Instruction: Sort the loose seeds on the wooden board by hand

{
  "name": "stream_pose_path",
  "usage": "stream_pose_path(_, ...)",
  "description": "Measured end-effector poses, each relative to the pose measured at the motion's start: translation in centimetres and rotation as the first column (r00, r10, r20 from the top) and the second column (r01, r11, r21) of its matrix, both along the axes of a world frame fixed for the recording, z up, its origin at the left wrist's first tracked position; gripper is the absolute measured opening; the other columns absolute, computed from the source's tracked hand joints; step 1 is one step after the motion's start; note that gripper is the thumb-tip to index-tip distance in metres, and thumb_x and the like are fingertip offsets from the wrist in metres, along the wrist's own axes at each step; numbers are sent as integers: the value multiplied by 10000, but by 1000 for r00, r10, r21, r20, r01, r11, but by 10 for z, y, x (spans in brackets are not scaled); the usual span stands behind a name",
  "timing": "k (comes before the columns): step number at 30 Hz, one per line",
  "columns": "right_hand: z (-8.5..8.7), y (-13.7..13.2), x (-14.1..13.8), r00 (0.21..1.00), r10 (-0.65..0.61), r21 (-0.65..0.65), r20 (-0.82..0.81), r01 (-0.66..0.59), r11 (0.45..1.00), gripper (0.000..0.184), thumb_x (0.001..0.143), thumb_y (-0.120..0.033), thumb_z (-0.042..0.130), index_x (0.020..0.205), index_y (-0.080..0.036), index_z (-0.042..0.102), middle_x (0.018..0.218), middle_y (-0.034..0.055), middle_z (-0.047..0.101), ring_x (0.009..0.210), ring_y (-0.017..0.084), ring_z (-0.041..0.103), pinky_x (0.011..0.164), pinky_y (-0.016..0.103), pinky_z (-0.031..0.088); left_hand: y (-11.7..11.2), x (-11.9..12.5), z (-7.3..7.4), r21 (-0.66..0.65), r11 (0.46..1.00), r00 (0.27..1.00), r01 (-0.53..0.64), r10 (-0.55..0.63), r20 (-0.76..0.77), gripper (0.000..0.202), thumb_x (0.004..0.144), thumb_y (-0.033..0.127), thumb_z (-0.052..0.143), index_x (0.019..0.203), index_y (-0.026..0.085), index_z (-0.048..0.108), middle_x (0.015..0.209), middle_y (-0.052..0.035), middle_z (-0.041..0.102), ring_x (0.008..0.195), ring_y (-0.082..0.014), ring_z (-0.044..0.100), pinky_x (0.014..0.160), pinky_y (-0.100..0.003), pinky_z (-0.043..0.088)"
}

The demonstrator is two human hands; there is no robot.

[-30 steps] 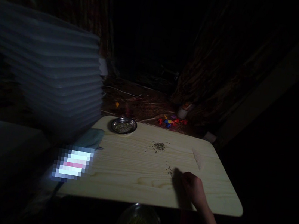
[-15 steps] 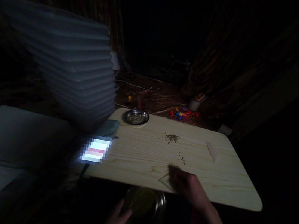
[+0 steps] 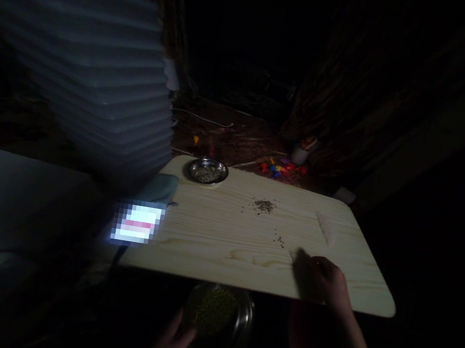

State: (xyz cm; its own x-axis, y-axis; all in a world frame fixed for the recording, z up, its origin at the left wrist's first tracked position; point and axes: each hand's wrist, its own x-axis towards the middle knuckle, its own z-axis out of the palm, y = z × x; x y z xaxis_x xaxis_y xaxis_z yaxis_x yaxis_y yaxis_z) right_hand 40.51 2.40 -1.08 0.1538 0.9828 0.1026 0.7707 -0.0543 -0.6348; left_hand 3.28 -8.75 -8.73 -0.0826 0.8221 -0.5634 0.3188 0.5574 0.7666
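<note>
Below the table's front edge, my left hand [image 3: 175,338] is closed on the left rim of a shiny metal bowl [image 3: 245,323]. Small green pieces [image 3: 215,311] fill part of that bowl; their kind is too dark to tell. Over the table's front right area, my right hand [image 3: 330,280] is closed, fingers pinched. A faint, thin, pale item [image 3: 293,256] shows just left of its shadow, too dim to name. Several loose dark seeds [image 3: 279,240] lie beyond this hand, and a small pile of dark seeds [image 3: 264,206] lies farther back.
At the back left of the light wooden table [image 3: 215,224] stands a shallow metal dish [image 3: 208,171] holding small pieces. A whitish patch [image 3: 326,229] lies at right. On the left are a bright pixelated screen [image 3: 138,224] and a bluish cloth [image 3: 160,187]. Coloured toys [image 3: 281,168] lie behind.
My right hand has moved right and slightly away from the table's front edge. My left hand still grips the bowl. The whole view has shifted slightly.
</note>
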Motion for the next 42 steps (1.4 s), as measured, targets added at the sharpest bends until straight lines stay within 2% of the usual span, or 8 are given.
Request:
stream_pose_path(3, -2, 9, -9, 999, 42, -8, 7, -42, 999, 368, 852, -412, 474, 928, -144, 714, 901, 146, 751, 846, 264, 690, 716, 313, 508, 3, 3, 0, -13, 998, 995, 60, -61, -78, 840, 687, 466, 432, 1325, -79, 393, 1477, -272, 347, 1405, -339, 304, 1181, -459, 172)
stream_pose_path(6, -1, 13, -18, 993, 118, -29, 0, -118, 993, 374, 864, -429, 485, 929, -145, 719, 899, 134, 754, 838, 249, 688, 711, 291, 502, 5, 4, 6, -78, 981, 971, 180, -190, -144, 943, 697, 497, 314, 1378, -154, 276, 1517, -270, 258, 1427, -338, 251, 1193, -463, 90)
stream_pose_path(13, 3, 14, -29, 984, 179, -53, 7, -178, 983, 347, 882, -417, 487, 930, -157, 713, 913, 124, 748, 790, 226, 674, 699, 280, 482, 7, -4, 10, 5, 991, 988, 136, -136, -75, 909, 711, 551, 371, 1410, -31, 343, 1507, -192, 352, 1404, -308, 309, 1186, -444, 172)
stream_pose_path(21, 14, -3, -82, 922, 371, -112, -111, -382, 917, 265, 873, -370, 527, 914, -181, 709, 914, 77, 747, 801, 207, 672, 727, 265, 488, 8, 8, 30, -72, 991, 993, 117, -118, -10, 983, 661, 550, 361, 1411, -82, 289, 1522, -205, 308, 1413, -291, 302, 1181, -397, 206)
stream_pose_path(25, 18, -4, -60, 936, 256, -91, -243, -284, 954, 309, 875, -414, 514, 945, -168, 687, 968, 101, 739, 893, 234, 680, 798, 305, 515, 6, 6, 25, -69, 990, 988, 124, -130, -81, 978, 665, 554, 359, 1398, -93, 314, 1513, -221, 306, 1412, -324, 294, 1185, -451, 183)
stream_pose_path(31, 7, 12, 0, 996, 16, 4, -91, -16, 1000, 333, 831, -416, 521, 953, -149, 679, 967, 143, 739, 891, 273, 684, 773, 350, 526, 7, -8, -1, 67, 983, 950, 170, -146, -274, 832, 753, 530, 399, 1372, -24, 445, 1489, -207, 367, 1409, -346, 295, 1197, -467, 93)
stream_pose_path(35, 1, 15, -4, 995, 56, -19, -82, -58, 998, 324, 844, -415, 517, 942, -162, 694, 944, 128, 745, 846, 256, 692, 732, 313, 520, 10, -6, -5, 45, 984, 931, 174, -150, -334, 902, 689, 575, 378, 1301, -77, 499, 1464, -250, 384, 1412, -390, 261, 1197, -478, 42)
stream_pose_path(42, 2, 23, -16, 980, 173, -82, -101, -181, 980, 343, 864, -424, 515, 963, -155, 703, 966, 119, 745, 872, 250, 688, 741, 293, 518, 20, 4, 11, -100, 995, 995, -8, -2, -101, 978, 510, 600, 417, 1266, -20, 447, 1437, -244, 413, 1376, -350, 353, 1181, -434, 236)
